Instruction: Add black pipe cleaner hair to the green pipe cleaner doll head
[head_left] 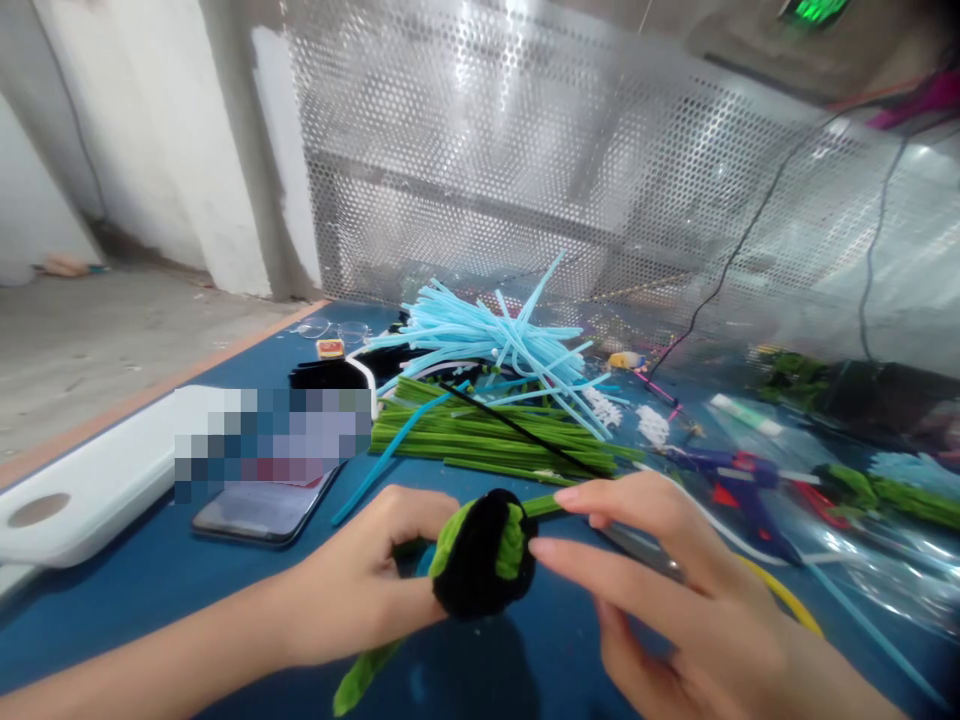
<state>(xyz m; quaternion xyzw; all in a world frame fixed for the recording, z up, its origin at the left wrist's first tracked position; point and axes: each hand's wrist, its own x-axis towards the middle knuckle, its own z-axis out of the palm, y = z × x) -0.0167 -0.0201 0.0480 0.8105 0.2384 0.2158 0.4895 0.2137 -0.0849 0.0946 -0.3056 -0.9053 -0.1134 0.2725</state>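
Observation:
My left hand (375, 575) is closed around a rolled bundle of black and green pipe cleaners (480, 565) above the blue table. A green end (364, 680) of it sticks out below my left hand. My right hand (667, 580) is at the bundle's right side, its fingertips at a green pipe cleaner (544, 503) that juts out, seemingly pinched. Another fingertip of this hand rests close to the bundle's edge. Partly hidden behind my right hand lies a grey metal tool (641, 547) whose kind I cannot make out.
Piles of light blue pipe cleaners (480, 325) and green pipe cleaners (495, 435) lie ahead. To the left are a phone (259, 515) and a long white object with a round hole (112, 470). A glue gun (739, 480) lies right. Perforated metal (465, 150) stands behind the table.

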